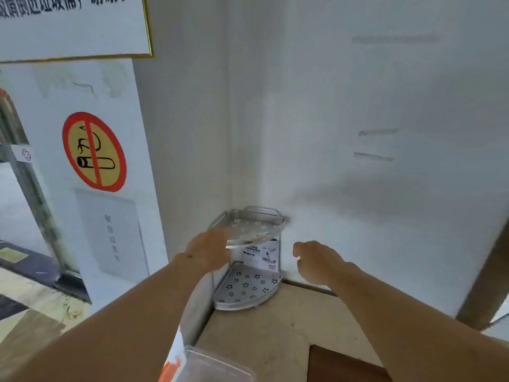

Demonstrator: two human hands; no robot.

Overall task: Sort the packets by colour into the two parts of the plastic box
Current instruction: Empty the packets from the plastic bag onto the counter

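Both empty, the left hand [205,253] and right hand [316,260] reach far towards a two-tier perforated metal corner rack [248,260], well beyond the near clear plastic box [217,366] and orange-and-white packet [173,359].

Only 1 view exists, worn on the head. It faces forward and down into a wall corner, close above the corner rack [248,260] standing there.

White walls [358,106] meet in a corner above a beige counter [261,332]. A two-tier metal corner rack [248,288] stands there. A no-smoking sign [94,151] and a framed notice [74,26] hang on the left.
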